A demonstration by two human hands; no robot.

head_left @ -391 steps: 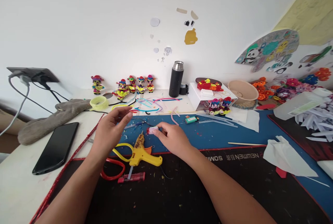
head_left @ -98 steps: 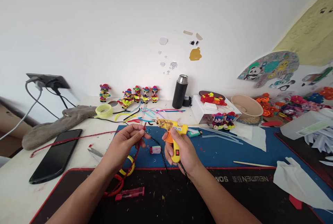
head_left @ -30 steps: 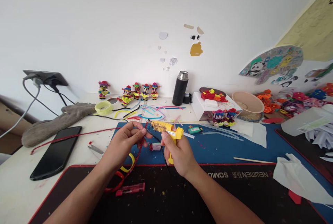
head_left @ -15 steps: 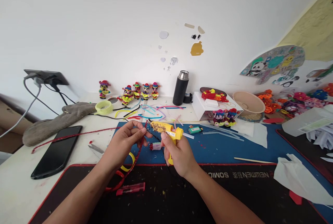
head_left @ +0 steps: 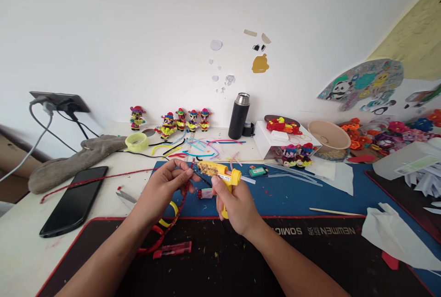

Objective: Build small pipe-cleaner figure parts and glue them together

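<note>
My right hand (head_left: 236,200) is wrapped round the grip of a yellow hot glue gun (head_left: 225,175), whose stained nozzle end points left. A clear glue stick (head_left: 248,180) pokes out of its back. My left hand (head_left: 174,182) pinches a dark red pipe cleaner (head_left: 182,205) close to the gun's tip; its lower end hangs toward the scissors. Those scissors, with red and yellow handles (head_left: 155,235), lie under my left wrist, partly hidden. Just below the nozzle lies a small clear piece with a red end (head_left: 206,193).
Several small pipe-cleaner figures (head_left: 167,127) stand along the wall. A black thermos (head_left: 239,117), a white box (head_left: 263,143) and a beige bowl (head_left: 329,135) are at the back. A phone (head_left: 74,202) and driftwood (head_left: 76,161) lie left, white paper (head_left: 396,237) right.
Almost nothing differs. Both hands keep their hold on the glue gun and the pipe cleaner, and the whole view has shifted very slightly.
</note>
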